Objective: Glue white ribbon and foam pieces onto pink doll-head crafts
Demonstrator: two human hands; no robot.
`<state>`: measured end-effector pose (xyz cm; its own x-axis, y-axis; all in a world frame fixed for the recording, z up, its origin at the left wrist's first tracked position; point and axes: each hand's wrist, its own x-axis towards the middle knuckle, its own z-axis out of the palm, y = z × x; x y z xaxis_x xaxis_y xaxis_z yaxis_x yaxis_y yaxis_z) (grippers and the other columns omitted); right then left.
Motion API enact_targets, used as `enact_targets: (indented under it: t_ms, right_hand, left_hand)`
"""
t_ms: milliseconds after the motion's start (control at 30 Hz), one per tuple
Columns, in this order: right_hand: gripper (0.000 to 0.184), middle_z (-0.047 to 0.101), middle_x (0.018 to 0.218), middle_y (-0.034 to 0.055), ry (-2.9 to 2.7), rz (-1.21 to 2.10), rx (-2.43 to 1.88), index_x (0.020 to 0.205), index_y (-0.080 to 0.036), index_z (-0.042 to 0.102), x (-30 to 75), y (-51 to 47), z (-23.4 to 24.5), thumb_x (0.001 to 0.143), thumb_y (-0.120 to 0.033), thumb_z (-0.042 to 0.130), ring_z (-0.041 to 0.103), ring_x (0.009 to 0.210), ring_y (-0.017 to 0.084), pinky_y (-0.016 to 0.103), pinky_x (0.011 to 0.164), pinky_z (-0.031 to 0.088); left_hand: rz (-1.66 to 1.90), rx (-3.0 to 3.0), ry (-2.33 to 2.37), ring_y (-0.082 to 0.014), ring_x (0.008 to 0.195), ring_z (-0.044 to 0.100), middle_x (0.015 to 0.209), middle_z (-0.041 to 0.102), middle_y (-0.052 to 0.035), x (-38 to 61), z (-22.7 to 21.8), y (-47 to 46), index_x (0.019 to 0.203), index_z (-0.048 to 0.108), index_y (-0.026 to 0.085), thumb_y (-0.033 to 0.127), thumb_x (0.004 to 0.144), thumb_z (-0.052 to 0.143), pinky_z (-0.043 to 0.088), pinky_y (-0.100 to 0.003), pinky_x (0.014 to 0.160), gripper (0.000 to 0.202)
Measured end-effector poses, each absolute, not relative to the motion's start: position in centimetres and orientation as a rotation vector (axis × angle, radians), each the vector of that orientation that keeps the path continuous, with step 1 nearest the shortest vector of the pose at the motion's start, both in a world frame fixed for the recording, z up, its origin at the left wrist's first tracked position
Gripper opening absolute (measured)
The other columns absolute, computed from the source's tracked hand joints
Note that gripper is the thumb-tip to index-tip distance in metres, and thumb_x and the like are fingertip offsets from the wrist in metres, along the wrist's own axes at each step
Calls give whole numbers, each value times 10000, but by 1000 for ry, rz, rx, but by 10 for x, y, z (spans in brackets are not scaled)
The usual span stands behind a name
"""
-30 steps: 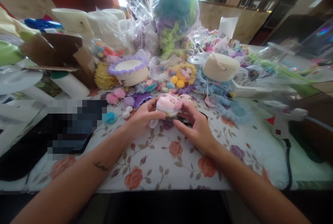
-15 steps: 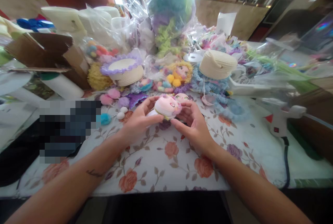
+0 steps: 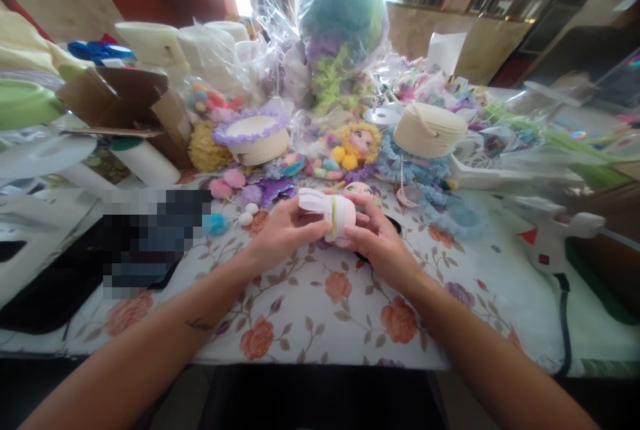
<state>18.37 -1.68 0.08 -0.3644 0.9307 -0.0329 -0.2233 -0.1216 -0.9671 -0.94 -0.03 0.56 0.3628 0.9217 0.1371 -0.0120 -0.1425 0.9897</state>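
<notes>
Over the flowered tablecloth (image 3: 310,323), a small pale pink and white doll head (image 3: 345,215) is held between both hands. It lies turned on its side, its painted face out of sight. A yellow-green band goes around it, and a white strip (image 3: 314,201) loops out toward the left. My left hand (image 3: 283,230) grips it from the left, thumb against the band. From the right, my right hand (image 3: 385,243) closes its fingers on it. Just behind, a second doll face (image 3: 359,189) with painted eyes rests on the table, partly hidden.
A glue gun (image 3: 555,237) stands at right with its cord. Behind are woven round baskets (image 3: 430,129), a yellow-haired doll (image 3: 361,142), pompoms (image 3: 227,185) and plastic-wrapped goods. At left are an open cardboard box (image 3: 120,100) and a partly blurred-out dark object (image 3: 155,237).
The doll head has been turned in my hands: its painted face showed before, and now the banded side and white strip show. The view has shifted slightly left.
</notes>
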Motion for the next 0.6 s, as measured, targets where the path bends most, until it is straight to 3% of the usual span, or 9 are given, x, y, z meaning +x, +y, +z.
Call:
enact_targets:
  t_ms: [133,300,600]
  right_hand:
    - [566,614,1157,62,-1296,1620,-964,1270,-274,507,188,-15,2,770,-382,751,661,882,191,363,799,581]
    - [514,524,1391,91,-1471,1370,-1079,1237,-257,585,191,-15,11,771,-404,746,618,1101,257,341,775,591]
    - [465,654,1202,25,-1452,1480,-930,1230,-289,623,188,-16,12,784,-264,748,632,1048,195,275,777,567]
  left_hand:
    - [1042,1424,889,-288,1048,670,1108,731,-105,-9,4,0,1131,675,137,389,757,788,539,-344,856,465]
    - [1015,1399,882,-269,977,690,1031,750,-81,-8,3,-2,1095,701,161,400,781,779,542,-331,813,402]
    - [1032,1421,860,-232,980,673,1056,738,-59,-5,0,-4,1095,714,185,356,787,789,527,-307,849,360]
